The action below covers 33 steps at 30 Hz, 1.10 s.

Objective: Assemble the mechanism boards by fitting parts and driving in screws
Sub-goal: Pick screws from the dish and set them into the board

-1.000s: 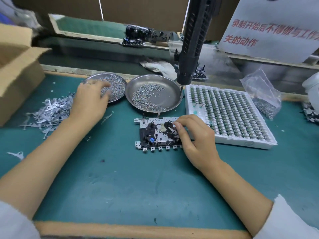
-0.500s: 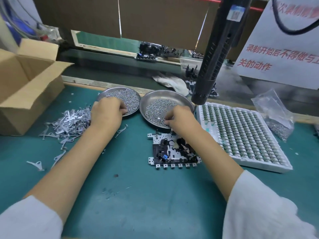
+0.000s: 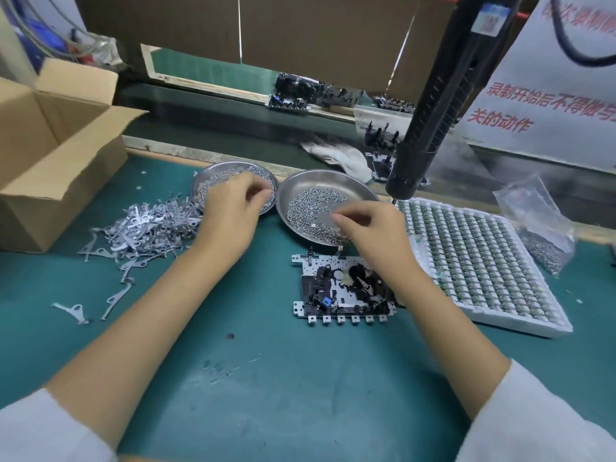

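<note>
**Both hands over the screw dishes, board lying flat below**

The mechanism board (image 3: 343,288) is a pale metal plate crowded with black parts, one small blue piece near its front left, and a row of square tabs along its near edge. It lies flat on the green mat (image 3: 266,378), just in front of the right dish, its long axis running left to right, tabs toward the person.

The left dish (image 3: 213,176) holds small silvery screws; the left hand (image 3: 230,211) hovers over it, fingertips curled together, but whether they pinch anything cannot be told. The right dish (image 3: 353,185) holds a looser scatter of screws; the right hand (image 3: 370,228) reaches over its near side, thumb and fingers drawn together as if pinching, the contents too small to see.

The white tray (image 3: 520,311) holds rows of small green-topped parts.
</note>
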Each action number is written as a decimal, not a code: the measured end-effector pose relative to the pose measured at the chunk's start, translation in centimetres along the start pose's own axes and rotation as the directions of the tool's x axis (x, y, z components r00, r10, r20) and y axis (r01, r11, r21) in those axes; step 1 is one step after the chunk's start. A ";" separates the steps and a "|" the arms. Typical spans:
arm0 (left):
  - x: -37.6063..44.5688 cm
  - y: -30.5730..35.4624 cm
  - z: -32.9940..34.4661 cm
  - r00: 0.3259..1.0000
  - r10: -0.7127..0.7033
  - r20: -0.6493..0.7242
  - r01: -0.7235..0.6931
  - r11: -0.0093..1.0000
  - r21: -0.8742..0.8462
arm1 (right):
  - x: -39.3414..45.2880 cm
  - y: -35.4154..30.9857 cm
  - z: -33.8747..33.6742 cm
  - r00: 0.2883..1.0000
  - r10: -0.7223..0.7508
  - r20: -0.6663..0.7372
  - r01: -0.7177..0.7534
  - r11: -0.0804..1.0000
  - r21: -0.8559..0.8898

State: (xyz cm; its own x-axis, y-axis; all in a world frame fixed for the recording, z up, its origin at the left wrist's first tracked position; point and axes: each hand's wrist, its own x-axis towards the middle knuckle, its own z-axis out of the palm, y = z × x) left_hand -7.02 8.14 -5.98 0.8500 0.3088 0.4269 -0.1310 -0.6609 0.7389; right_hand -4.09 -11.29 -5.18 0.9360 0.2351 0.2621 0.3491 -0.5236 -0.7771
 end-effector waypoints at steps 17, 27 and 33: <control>-6.7 5.1 3.4 0.970 0.239 -0.037 -0.226 0.840 -0.493 | -5.4 0.2 -2.5 0.943 0.159 0.291 -0.331 0.419 0.845; -6.5 4.9 3.5 0.963 0.267 -0.042 -0.254 0.843 -0.474 | -5.5 0.3 -2.6 0.937 0.171 0.304 -0.348 0.412 0.842; -6.5 4.9 3.5 0.955 0.295 -0.042 -0.282 0.849 -0.447 | -5.4 0.3 -2.6 0.935 0.182 0.304 -0.353 0.424 0.834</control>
State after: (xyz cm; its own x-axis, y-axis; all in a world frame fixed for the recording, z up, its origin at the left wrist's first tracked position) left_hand -11.43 0.50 -6.99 0.7515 0.1287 0.6471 -0.5788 -0.3421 0.7402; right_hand -8.95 -14.85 -5.30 0.9251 0.3732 -0.0701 -0.2205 0.3775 -0.8994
